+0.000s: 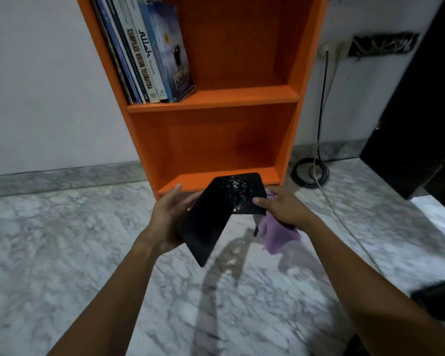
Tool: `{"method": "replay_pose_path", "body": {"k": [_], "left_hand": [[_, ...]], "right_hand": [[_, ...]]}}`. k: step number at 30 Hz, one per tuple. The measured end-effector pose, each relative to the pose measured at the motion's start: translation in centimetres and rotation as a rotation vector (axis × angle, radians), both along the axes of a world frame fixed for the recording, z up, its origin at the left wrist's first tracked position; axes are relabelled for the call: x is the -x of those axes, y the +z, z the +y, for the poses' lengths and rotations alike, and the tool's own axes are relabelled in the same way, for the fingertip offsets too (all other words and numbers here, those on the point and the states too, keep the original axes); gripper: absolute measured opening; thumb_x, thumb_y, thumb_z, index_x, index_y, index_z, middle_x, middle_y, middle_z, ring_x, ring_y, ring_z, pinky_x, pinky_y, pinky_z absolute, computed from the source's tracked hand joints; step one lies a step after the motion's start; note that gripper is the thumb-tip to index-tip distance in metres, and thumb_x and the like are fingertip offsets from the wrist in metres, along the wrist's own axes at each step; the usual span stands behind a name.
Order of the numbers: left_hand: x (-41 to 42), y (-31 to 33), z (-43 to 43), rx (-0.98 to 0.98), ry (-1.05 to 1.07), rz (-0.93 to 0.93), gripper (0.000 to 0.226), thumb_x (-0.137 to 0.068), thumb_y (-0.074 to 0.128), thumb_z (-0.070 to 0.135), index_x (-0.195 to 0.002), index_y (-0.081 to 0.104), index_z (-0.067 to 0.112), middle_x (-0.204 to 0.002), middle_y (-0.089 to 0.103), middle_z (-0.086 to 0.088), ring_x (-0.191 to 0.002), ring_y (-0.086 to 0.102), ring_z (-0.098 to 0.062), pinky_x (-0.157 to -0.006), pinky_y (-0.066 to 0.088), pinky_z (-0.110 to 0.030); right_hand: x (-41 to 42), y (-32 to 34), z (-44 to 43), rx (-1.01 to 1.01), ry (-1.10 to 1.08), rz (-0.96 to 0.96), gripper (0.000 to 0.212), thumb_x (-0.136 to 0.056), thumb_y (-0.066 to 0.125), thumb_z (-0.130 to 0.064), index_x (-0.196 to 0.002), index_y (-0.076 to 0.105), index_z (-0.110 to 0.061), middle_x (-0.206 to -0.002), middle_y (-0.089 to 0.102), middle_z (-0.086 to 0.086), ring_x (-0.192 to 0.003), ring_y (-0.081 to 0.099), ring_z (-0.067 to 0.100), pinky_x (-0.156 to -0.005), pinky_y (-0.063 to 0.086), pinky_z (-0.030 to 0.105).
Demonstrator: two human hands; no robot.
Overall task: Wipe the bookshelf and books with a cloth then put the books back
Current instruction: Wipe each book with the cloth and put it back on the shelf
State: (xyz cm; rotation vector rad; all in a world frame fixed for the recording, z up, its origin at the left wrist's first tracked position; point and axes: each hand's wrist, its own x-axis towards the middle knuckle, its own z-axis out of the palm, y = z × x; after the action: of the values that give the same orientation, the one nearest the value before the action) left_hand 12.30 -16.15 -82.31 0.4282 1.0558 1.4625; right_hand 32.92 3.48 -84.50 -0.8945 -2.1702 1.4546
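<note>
I hold a black book, opened like a tent with its covers up, in front of the orange bookshelf. My left hand grips its left cover from the side. My right hand pinches the right cover with the thumb on top and holds a purple cloth that hangs beneath it. Several books lean to the left on the upper shelf. The bottom shelf holds nothing.
The bookshelf stands on a marble floor against a white wall. Coiled cables lie on the floor right of the shelf, running up to a wall socket. Dark furniture stands at the right edge.
</note>
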Motion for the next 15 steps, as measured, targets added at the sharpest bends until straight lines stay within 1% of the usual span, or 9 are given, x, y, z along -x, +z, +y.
{"method": "replay_pose_path", "body": {"k": [2,4,5,6,7,9,11,13,15], "left_hand": [[-1.3,-0.3,0.8,-0.058,0.111,0.084,0.042,-0.100,0.044,0.036,-0.118,0.073,0.012,-0.117,0.072,-0.014,-0.111,0.064,-0.034,-0.099,0.046,-0.044],[-2.2,-0.5,1.4,-0.089,0.192,0.125,0.032,-0.096,0.048,0.022,-0.098,0.078,0.012,-0.100,0.071,-0.016,-0.097,0.063,-0.036,-0.095,0.046,-0.046],[-2.3,-0.8,1.6,-0.082,0.192,0.102,0.030,-0.092,0.050,0.023,-0.093,0.078,0.012,-0.095,0.070,-0.017,-0.094,0.062,-0.037,-0.093,0.046,-0.046],[-2.2,-0.7,1.6,-0.060,0.175,0.080,0.029,-0.089,0.053,0.027,-0.093,0.078,0.011,-0.094,0.070,-0.018,-0.094,0.062,-0.040,-0.091,0.047,-0.047],[-2.1,-0.8,1.6,-0.005,0.119,0.088,0.034,-0.087,0.056,0.034,-0.099,0.077,0.010,-0.098,0.070,-0.020,-0.098,0.063,-0.044,-0.090,0.049,-0.051],[-2.0,-1.1,1.7,0.134,-0.023,0.112,0.050,-0.083,0.057,0.047,-0.117,0.074,0.014,-0.119,0.069,-0.022,-0.112,0.062,-0.052,-0.094,0.048,-0.065],[-2.2,-1.4,1.8,0.144,-0.087,0.076,0.058,-0.081,0.058,0.053,-0.128,0.069,0.019,-0.134,0.064,-0.018,-0.117,0.060,-0.055,-0.099,0.045,-0.067],[-2.0,-1.4,2.3,0.156,-0.072,0.026,0.065,-0.075,0.064,0.056,-0.127,0.069,0.019,-0.137,0.062,-0.019,-0.114,0.062,-0.054,-0.103,0.047,-0.061],[-2.0,-1.3,2.6,0.180,-0.050,0.014,0.072,-0.071,0.067,0.060,-0.125,0.068,0.014,-0.134,0.061,-0.019,-0.112,0.062,-0.052,-0.104,0.045,-0.057]], "right_hand": [[0.1,1.5,-0.3,-0.055,0.062,-0.024,0.036,-0.097,0.068,-0.022,-0.086,0.053,0.008,-0.083,0.054,0.023,-0.071,0.054,0.024,-0.072,0.042,0.034],[0.1,1.6,-0.3,-0.053,0.077,-0.017,0.033,-0.096,0.069,-0.017,-0.083,0.053,0.009,-0.079,0.054,0.020,-0.071,0.052,0.016,-0.071,0.042,0.033],[0.2,1.7,-0.4,-0.035,0.071,0.004,0.029,-0.096,0.070,-0.016,-0.090,0.060,0.010,-0.088,0.066,0.024,-0.078,0.063,0.019,-0.077,0.049,0.036],[0.0,1.8,-0.8,-0.007,0.062,0.043,0.025,-0.096,0.070,-0.015,-0.100,0.066,0.008,-0.101,0.073,0.021,-0.092,0.071,0.025,-0.085,0.054,0.040],[-0.1,1.7,-1.0,0.016,0.040,0.067,0.027,-0.095,0.070,-0.017,-0.108,0.068,0.007,-0.111,0.073,0.022,-0.106,0.070,0.032,-0.094,0.055,0.044],[-0.3,1.5,-1.3,0.066,0.022,0.103,0.034,-0.095,0.071,-0.019,-0.110,0.066,0.010,-0.117,0.068,0.027,-0.114,0.065,0.038,-0.098,0.053,0.047],[-0.4,1.0,-1.8,0.109,-0.025,0.137,0.018,-0.096,0.068,-0.010,-0.109,0.071,0.003,-0.113,0.075,0.014,-0.108,0.071,0.024,-0.089,0.059,0.031],[-0.2,0.7,-2.2,0.113,-0.064,0.114,0.010,-0.097,0.068,-0.012,-0.102,0.074,-0.007,-0.100,0.077,-0.002,-0.093,0.073,0.011,-0.078,0.054,0.019],[0.0,-0.1,-1.6,0.129,-0.201,0.083,0.018,-0.096,0.069,-0.023,-0.092,0.072,-0.005,-0.083,0.070,-0.002,-0.079,0.066,0.014,-0.074,0.050,0.024]]}}
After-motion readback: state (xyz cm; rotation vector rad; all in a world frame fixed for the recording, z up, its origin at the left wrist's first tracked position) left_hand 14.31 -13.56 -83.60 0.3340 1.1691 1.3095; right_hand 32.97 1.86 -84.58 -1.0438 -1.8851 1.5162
